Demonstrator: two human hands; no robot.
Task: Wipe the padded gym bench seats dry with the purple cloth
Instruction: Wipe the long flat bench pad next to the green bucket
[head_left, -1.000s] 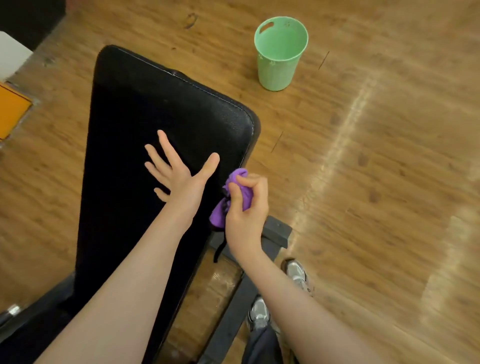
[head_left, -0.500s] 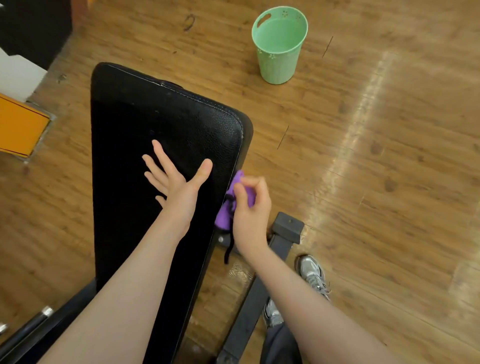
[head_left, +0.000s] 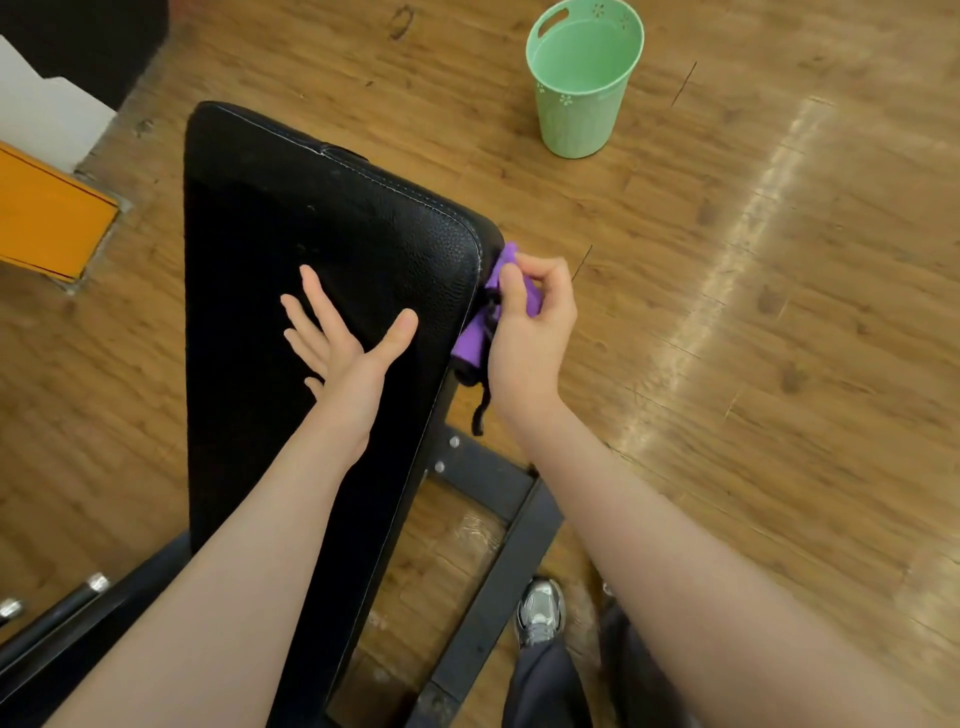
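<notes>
At the left edge of the frame an orange panel lies flush with the wood floor, a white board above it. The black padded seat runs from upper left down to the bottom centre. The left hand lies on the seat, fingers straight and spread, thumb pointing right; its grip is slack and holds nothing. Just right of it, at the seat's right edge, the right hand has its grip closed round the bunched purple cloth, thumb and fingers curled over it, the cloth touching the seat's side. A black strap dangles below the cloth. Below, the dark metal frame stands on the floor, with a grey shoe beside it. In the upper right a green bucket stands well apart.
</notes>
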